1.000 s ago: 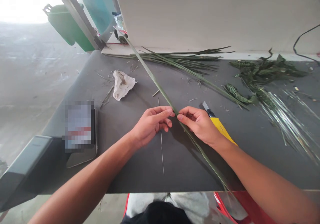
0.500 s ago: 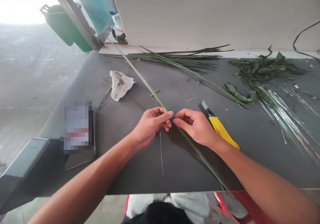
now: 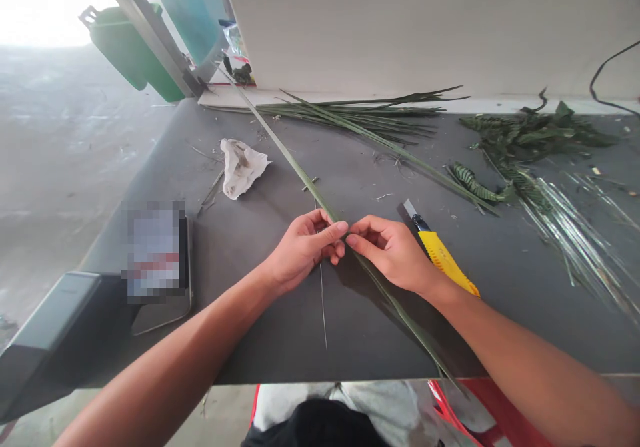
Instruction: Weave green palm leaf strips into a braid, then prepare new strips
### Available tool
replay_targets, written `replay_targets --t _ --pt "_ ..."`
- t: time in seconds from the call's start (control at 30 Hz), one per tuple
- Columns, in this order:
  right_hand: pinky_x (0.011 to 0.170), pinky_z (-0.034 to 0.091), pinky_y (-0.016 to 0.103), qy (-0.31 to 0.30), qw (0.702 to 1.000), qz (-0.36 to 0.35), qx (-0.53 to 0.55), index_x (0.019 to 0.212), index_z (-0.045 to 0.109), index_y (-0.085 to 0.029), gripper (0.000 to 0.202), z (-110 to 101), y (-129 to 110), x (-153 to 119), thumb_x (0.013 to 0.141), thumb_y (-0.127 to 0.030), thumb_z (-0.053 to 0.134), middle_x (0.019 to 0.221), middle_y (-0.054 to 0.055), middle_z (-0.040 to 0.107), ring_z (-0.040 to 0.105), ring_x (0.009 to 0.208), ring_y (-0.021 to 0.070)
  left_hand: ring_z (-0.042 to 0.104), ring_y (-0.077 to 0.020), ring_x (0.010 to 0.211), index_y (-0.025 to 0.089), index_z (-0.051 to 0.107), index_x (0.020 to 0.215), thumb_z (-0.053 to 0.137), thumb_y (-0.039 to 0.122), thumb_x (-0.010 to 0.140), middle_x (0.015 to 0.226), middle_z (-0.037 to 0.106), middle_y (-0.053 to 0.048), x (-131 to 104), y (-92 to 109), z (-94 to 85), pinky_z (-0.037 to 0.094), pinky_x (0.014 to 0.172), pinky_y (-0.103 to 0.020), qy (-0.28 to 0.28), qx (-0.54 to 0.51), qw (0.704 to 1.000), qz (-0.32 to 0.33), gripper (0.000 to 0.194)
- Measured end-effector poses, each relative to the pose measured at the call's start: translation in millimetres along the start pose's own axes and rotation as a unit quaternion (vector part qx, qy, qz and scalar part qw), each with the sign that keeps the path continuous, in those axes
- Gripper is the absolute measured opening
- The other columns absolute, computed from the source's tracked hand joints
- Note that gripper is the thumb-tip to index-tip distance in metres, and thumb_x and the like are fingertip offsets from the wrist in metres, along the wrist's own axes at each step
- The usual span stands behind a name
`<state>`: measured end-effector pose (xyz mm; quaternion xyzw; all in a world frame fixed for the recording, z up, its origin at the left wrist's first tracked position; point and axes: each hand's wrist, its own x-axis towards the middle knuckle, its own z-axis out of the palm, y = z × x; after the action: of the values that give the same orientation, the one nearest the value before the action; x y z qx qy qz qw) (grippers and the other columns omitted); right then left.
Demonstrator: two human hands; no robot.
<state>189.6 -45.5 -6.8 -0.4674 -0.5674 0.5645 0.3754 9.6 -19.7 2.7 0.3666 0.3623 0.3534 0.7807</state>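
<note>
A long green leaf strip runs slantwise over the table, from the back left to the front edge at right. My left hand pinches it near its middle, thumb on top. Right beside it, my right hand is closed on the same strip with thumb and fingertips. The fingers hide the part of the strip between them. A thin wire-like stem shows below my left hand. By my right wrist lies a yellow utility knife with its blade out.
Long green leaves lie along the wall. Braided leaf pieces and clear thin strips are at right. Left are a crumpled white paper and a phone, its screen blurred. A green bin stands beyond the grey table.
Hardly anything differs. Both hands keep their pinch on the leaf strip in the same place; the view has shifted very slightly.
</note>
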Motion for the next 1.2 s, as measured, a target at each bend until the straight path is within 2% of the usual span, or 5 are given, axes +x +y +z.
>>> replay_targets --t 0.23,0.43,0.77,1.07,1.2 --pt "0.064 0.049 0.026 0.005 1.0 -0.01 -0.017 0.087 0.067 -0.018 0.021 -1.0 -0.9 -0.3 0.09 -0.039 0.07 0.082 0.003 0.073 0.063 0.069 0.0139 0.057 -0.005 0.055 0.014 0.057 0.087 0.085 0.035 0.076 0.071 0.059 0.003 -0.6 1.0 0.3 0.047 0.049 -0.017 0.002 0.017 1.0 0.006 0.037" --pt "0.06 0.047 0.024 0.012 0.999 -0.032 -0.035 0.087 0.067 -0.018 0.016 -1.0 0.2 0.0 0.093 -0.033 0.065 0.08 0.002 0.07 0.059 0.066 0.012 0.055 -0.006 0.053 0.016 0.051 0.077 0.082 0.036 0.08 0.061 0.057 0.004 -1.0 -1.3 -0.5 0.047 0.049 -0.017 0.013 0.038 0.999 0.021 0.038" --pt "0.058 0.045 0.024 0.028 0.998 -0.025 -0.058 0.087 0.066 -0.018 0.017 -2.0 2.8 0.8 0.092 -0.034 0.066 0.077 0.001 0.065 0.054 0.064 0.0117 0.057 -0.0068 0.056 0.016 0.055 0.078 0.088 0.03 0.073 0.063 0.061 0.003 -0.6 -1.3 0.4 0.047 0.051 -0.016 0.09 0.087 0.988 0.091 0.036" --pt "0.063 0.048 0.026 0.026 0.999 -0.015 -0.045 0.094 0.072 -0.018 0.021 -1.9 2.5 1.0 0.091 -0.038 0.068 0.084 0.004 0.072 0.059 0.07 0.0137 0.056 -0.0044 0.053 0.016 0.055 0.076 0.089 0.027 0.071 0.071 0.061 0.004 0.2 -4.3 -0.6 0.047 0.049 -0.016 0.086 0.083 0.987 0.103 0.036" --pt "0.06 0.044 0.026 0.023 0.998 -0.024 -0.057 0.089 0.072 -0.018 0.02 -2.1 1.8 2.4 0.092 -0.037 0.066 0.079 0.002 0.068 0.055 0.066 0.0125 0.055 -0.0047 0.051 0.016 0.055 0.076 0.088 0.028 0.071 0.067 0.061 0.004 0.0 -5.3 0.8 0.046 0.047 -0.016 0.088 0.087 0.987 0.106 0.036"
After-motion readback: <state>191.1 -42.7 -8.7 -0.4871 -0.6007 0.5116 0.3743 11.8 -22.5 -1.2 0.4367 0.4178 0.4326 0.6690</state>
